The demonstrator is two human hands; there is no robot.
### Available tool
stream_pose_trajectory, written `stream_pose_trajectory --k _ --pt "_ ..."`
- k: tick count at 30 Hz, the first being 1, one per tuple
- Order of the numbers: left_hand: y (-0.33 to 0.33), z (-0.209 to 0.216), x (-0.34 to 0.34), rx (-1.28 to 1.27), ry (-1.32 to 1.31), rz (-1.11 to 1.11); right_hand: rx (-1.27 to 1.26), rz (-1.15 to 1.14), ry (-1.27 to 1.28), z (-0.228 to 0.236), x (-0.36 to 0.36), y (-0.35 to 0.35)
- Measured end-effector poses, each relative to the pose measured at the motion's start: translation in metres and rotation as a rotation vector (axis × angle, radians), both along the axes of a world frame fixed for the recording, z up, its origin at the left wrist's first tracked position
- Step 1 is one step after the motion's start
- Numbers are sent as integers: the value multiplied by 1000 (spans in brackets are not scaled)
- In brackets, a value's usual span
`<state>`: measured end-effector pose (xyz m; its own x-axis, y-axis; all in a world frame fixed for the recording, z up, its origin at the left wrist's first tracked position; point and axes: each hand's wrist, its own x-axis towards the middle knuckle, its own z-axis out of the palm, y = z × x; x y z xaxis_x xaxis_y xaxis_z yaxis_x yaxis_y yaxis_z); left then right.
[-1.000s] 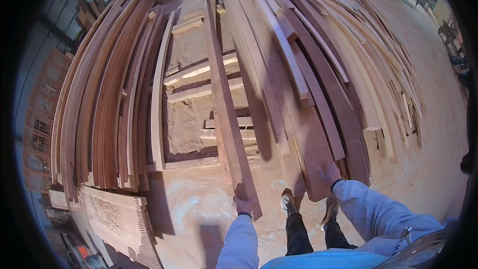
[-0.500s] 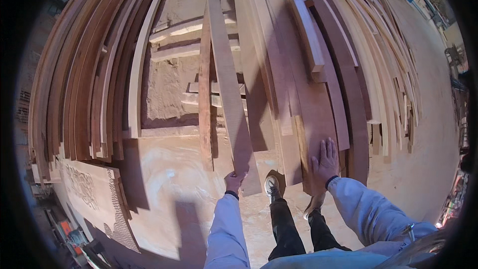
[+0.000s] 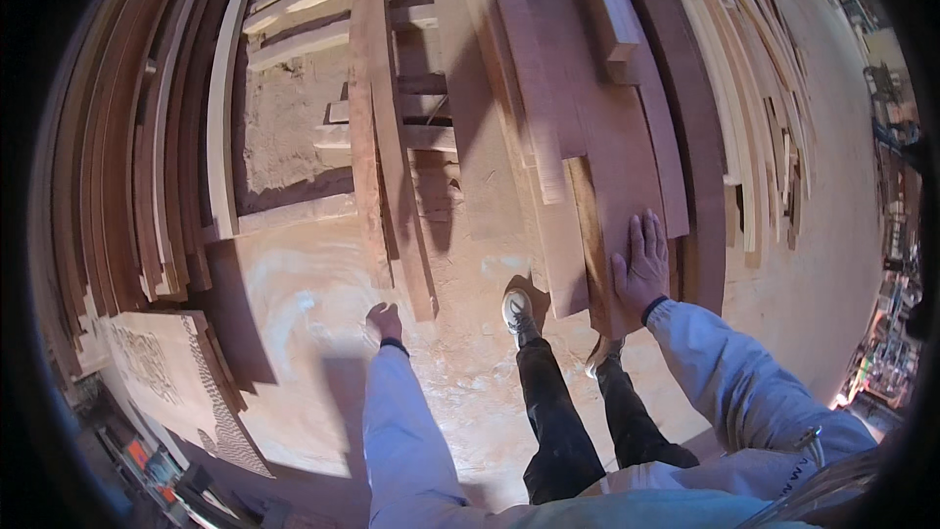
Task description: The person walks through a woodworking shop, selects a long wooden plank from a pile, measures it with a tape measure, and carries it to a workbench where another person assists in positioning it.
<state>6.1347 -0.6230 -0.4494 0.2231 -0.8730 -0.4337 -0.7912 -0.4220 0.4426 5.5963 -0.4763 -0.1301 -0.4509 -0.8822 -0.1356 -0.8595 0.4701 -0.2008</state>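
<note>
My right hand (image 3: 643, 263) lies flat, fingers stretched out, on the near end of a wide brown board (image 3: 612, 176). My left hand (image 3: 384, 323) is empty, its fingers partly curled with a small gap showing between them. Just beyond it are the near ends of a reddish narrow plank (image 3: 364, 137) and a brown narrow plank (image 3: 403, 196), which lie close side by side. A pale-edged beam (image 3: 602, 10) rests on top of the boards ahead of my right hand. Next to the wide board is a shorter board (image 3: 563, 260).
Long dark boards (image 3: 117, 137) are stacked at the left, pale strips (image 3: 749, 137) at the right. Crosswise pale battens (image 3: 299, 39) lie under the planks. A carved panel (image 3: 176, 372) stands at the lower left. My shoes (image 3: 519, 312) are close to the board ends.
The brown narrow plank has shifted left against the reddish plank, and my left hand has let go of it and moved left. My right hand stays on the wide board.
</note>
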Motion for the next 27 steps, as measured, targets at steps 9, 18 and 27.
stream_pose_trajectory --k 9,18,27 --pt "158 166 -77 503 811 337 -125 -61 -137 18 -25 21" --pt "265 315 -226 822 743 297 -80 -1088 -929 -9 -3 180" --pt "251 317 -244 928 832 125 -458 -1822 -1794 -54 6 166"
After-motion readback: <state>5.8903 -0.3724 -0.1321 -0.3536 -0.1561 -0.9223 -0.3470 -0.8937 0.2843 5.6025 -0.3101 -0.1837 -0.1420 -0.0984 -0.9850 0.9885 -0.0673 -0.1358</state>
